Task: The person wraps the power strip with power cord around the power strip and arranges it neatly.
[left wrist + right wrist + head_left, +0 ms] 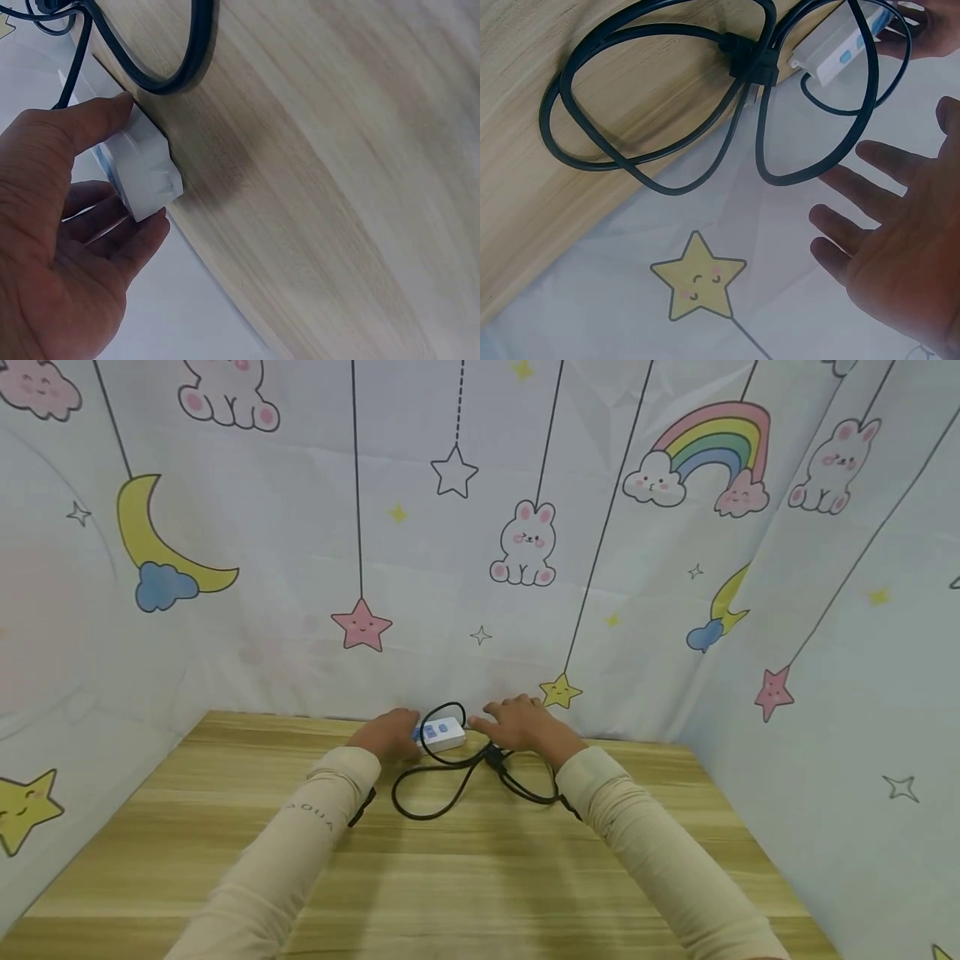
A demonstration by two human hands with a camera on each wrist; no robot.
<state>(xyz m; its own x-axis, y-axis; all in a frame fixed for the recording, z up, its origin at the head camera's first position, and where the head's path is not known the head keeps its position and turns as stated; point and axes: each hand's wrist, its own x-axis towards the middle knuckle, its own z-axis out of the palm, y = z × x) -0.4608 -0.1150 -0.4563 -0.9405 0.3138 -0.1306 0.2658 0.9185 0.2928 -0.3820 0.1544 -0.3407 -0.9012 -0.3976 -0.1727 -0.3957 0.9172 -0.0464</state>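
Observation:
A white power strip point(447, 735) with blue socket faces lies at the far edge of the wooden table. My left hand point(390, 735) holds its left end; in the left wrist view the thumb is on one long side and the fingers curl round the other. Black cord point(810, 180) runs in wide loops over and beside the strip. The loops gather at a black block point(754, 64) that looks like the plug. Just right of the strip, my right hand point(521, 724) hovers by the cord with its fingers spread, gripping nothing.
The wooden tabletop point(465, 877) stretches toward me. Right behind its far edge hangs a white curtain point(442, 668) printed with stars, rabbits and moons, and more of this cloth closes in both sides.

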